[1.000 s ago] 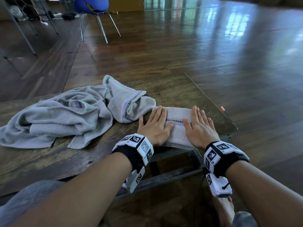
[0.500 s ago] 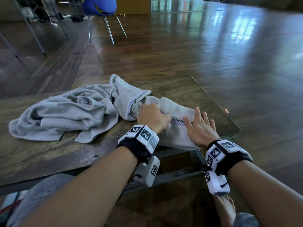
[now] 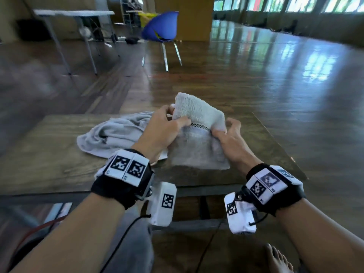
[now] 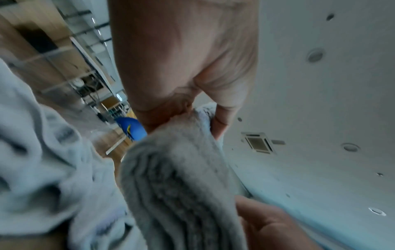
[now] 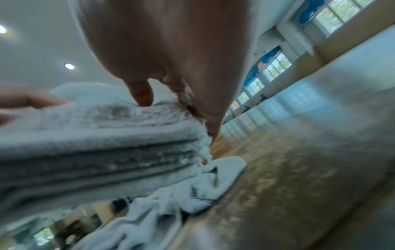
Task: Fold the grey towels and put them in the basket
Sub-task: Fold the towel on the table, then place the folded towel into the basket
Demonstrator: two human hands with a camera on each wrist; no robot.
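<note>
Folded pale grey terry towel with a black-and-white checked stripe, centre frame, several layers thick, raised off the tabletop and tilted, far end up, near edge hanging low. Second grey towel, unfolded and crumpled in a heap, lies on the tabletop just left of it, centre-left of frame.

Grey folded towel with a black-and-white checked stripe; blue chair; brown table
</note>
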